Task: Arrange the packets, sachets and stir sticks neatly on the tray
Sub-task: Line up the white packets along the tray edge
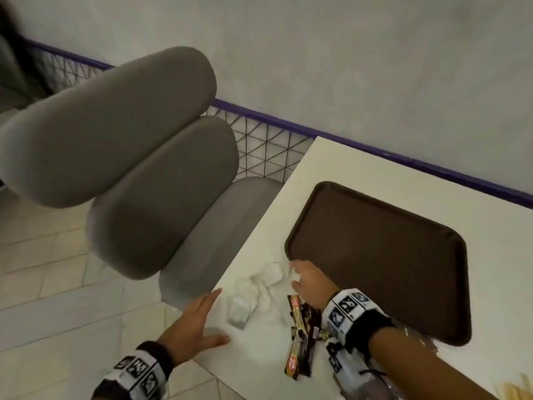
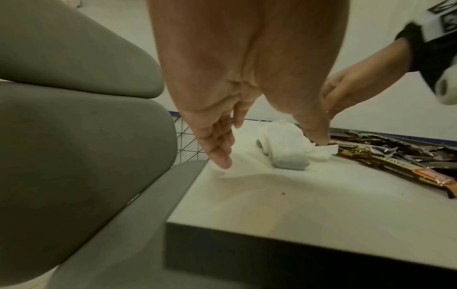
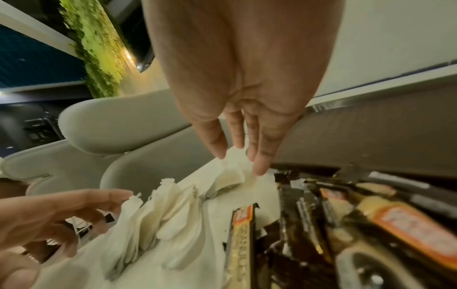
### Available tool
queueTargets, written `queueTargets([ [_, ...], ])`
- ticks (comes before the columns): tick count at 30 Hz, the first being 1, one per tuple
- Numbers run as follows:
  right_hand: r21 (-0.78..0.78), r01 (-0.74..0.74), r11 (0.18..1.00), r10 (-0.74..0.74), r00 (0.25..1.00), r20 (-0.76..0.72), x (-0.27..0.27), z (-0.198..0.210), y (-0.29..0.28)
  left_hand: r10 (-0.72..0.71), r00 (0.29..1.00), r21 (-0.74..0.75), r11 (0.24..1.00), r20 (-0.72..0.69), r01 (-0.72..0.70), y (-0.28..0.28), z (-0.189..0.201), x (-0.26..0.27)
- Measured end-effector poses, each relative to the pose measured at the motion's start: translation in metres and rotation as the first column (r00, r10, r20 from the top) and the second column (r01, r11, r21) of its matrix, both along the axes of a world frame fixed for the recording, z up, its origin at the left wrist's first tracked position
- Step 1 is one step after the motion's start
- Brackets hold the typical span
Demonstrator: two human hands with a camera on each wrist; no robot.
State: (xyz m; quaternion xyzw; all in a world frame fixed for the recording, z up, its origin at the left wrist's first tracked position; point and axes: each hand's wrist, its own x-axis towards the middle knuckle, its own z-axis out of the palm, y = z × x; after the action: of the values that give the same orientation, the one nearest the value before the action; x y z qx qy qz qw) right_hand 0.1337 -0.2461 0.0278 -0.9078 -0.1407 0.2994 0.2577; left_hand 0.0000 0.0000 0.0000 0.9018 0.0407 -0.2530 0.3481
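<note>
A pile of white sachets (image 1: 253, 290) lies near the left edge of the white table (image 1: 259, 356). Beside it lie several brown stick packets (image 1: 302, 333). The brown tray (image 1: 375, 255) sits further right with nothing on it. My right hand (image 1: 294, 274) is at the tray's near-left corner; its thumb and fingertips (image 3: 262, 164) pinch a white sachet (image 3: 232, 170). My left hand (image 1: 223, 314) is spread open at the table's edge, its fingers (image 2: 220, 154) on the tabletop and its thumb against the sachet pile (image 2: 281, 144). Pale stir sticks (image 1: 516, 391) show at the lower right.
A grey padded chair (image 1: 150, 180) stands close against the table's left edge. A purple-railed wire fence (image 1: 268, 140) and a wall run behind the table. The table's near-left corner (image 2: 173, 221) is close under my left wrist.
</note>
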Motion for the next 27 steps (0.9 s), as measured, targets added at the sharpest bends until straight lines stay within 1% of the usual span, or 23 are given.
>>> queueTargets([
  [1, -0.035, 0.030, 0.999, -0.030, 0.999, 0.012, 0.003, -0.003, 0.005, -0.010, 1.000, -0.018, 1.000, 0.011, 0.011, -0.005, -0.001, 0.004],
  [2, -0.043, 0.085, 0.995, -0.085, 0.996, 0.016, 0.004, -0.005, 0.009, -0.012, 1.000, 0.002, 1.000, 0.008, 0.012, -0.010, -0.001, 0.010],
  [4, -0.039, 0.150, 0.988, -0.151, 0.989, -0.005, 0.006, -0.008, 0.020, -0.010, 1.000, 0.013, 1.000, 0.027, 0.010, -0.020, -0.004, 0.019],
  [6, -0.058, 0.159, 0.986, -0.160, 0.987, -0.012, 0.006, -0.014, 0.028, -0.007, 0.999, 0.030, 1.000, 0.048, 0.005, -0.029, -0.007, 0.031],
  [10, -0.096, 0.127, 0.987, -0.127, 0.992, 0.011, 0.004, -0.021, 0.041, 0.016, 1.000, 0.017, 1.000, 0.026, -0.016, -0.040, -0.015, 0.054],
  [14, -0.052, 0.165, 0.985, -0.167, 0.985, -0.031, 0.004, -0.026, 0.044, 0.054, 0.998, 0.002, 0.999, 0.014, -0.054, -0.047, -0.018, 0.069],
  [16, -0.048, 0.182, 0.982, -0.184, 0.982, -0.041, 0.006, -0.027, 0.042, 0.067, 0.997, -0.002, 0.998, 0.030, -0.067, -0.046, -0.022, 0.074],
  [19, 0.010, 0.204, 0.979, -0.203, 0.978, -0.055, 0.008, -0.027, 0.040, 0.034, 0.996, 0.021, 0.999, 0.087, -0.036, -0.044, -0.027, 0.079],
  [23, 0.177, 0.276, 0.945, -0.258, 0.959, -0.120, 0.008, -0.027, 0.035, -0.002, 0.988, -0.025, 1.000, 0.156, 0.006, -0.046, -0.027, 0.082],
  [25, 0.237, 0.334, 0.912, -0.306, 0.941, -0.146, 0.008, -0.028, 0.034, 0.024, 0.986, -0.069, 0.998, 0.167, -0.013, -0.045, -0.026, 0.082],
  [27, 0.266, 0.376, 0.888, -0.348, 0.926, -0.146, 0.009, -0.029, 0.034, 0.073, 0.986, -0.128, 0.990, 0.148, -0.054, -0.044, -0.026, 0.080],
])
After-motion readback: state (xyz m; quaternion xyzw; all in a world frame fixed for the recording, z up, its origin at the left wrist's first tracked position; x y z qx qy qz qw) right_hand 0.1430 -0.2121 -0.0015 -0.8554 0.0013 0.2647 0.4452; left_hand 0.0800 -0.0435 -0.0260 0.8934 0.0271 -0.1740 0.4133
